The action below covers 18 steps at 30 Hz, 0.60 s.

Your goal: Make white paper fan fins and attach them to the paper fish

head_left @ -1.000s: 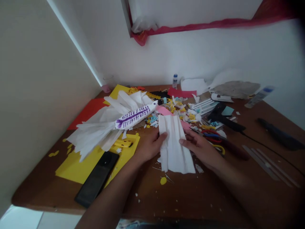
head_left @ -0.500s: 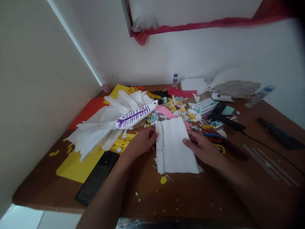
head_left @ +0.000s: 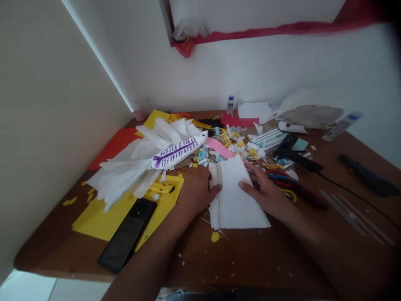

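A white sheet of thin paper [head_left: 241, 200] with narrow folds along its left side lies before me on the brown table. My left hand [head_left: 199, 188] pinches the folded left edge, thumb on top and fingers mostly hidden. On the right edge, my right hand [head_left: 258, 184] grips the same sheet, its thumb above and its other fingers partly behind. Up and to the left rests a white paper bird [head_left: 178, 152] with purple markings and pleated white wings and tail. A pink paper strip [head_left: 219, 147] lies by its head.
A black phone [head_left: 128, 234] and a yellow cutter [head_left: 163, 187] lie on yellow paper [head_left: 90, 221] at left. Paper scraps [head_left: 250, 148] cover the middle back. A black glue gun [head_left: 297, 159] with a cord, scissors [head_left: 282, 179] and glue bottle [head_left: 230, 105] are around them.
My left hand has moved right and forward onto the paper, its thumb now over the folded strip. The sheet's left edge has shifted right and its lower right corner spreads outward.
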Motion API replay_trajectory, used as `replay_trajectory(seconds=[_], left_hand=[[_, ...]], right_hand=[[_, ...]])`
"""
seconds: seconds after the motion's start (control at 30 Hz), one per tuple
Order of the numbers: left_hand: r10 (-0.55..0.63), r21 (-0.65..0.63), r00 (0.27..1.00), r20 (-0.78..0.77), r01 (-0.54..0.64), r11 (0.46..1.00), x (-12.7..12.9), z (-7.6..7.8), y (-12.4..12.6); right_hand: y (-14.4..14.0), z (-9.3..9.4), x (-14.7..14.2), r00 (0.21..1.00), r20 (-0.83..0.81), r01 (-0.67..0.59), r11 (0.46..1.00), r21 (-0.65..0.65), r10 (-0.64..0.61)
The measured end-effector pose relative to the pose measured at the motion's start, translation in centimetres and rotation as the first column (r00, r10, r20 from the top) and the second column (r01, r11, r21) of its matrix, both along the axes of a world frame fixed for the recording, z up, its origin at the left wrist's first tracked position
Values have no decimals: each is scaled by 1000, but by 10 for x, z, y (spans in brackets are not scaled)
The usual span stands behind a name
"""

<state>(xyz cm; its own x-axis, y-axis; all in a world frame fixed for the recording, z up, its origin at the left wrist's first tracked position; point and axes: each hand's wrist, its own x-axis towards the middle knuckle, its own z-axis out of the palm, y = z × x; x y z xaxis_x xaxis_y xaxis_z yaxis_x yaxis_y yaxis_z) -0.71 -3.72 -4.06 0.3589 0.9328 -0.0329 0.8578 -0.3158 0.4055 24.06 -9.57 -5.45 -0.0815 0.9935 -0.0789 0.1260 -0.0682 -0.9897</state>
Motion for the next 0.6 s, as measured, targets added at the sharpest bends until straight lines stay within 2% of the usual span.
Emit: replay_trajectory(seconds=[0.13,0.23,0.4,0.5,0.6], left_hand=[[0,10,1000,-22,0,1000,-1,0,1],[15,-38,1000,-6,-15,999,-1,2,2],[3,-118,986,164,17,993,-8,5,7],[-3,-129,978,210,30,991,-15,11,11],[10,-161,985,170,18,987,-24,16,14]], right_hand=[[0,1,-1,1000,0,21,1000,8,-21],[-1,3,0,999,15,40,999,11,-40],[-2,7,1,995,72,64,998,-14,-63],[-4,9,1,995,84,50,998,-48,-46],[-6,11,-1,976,218,14,1000,11,-16]])
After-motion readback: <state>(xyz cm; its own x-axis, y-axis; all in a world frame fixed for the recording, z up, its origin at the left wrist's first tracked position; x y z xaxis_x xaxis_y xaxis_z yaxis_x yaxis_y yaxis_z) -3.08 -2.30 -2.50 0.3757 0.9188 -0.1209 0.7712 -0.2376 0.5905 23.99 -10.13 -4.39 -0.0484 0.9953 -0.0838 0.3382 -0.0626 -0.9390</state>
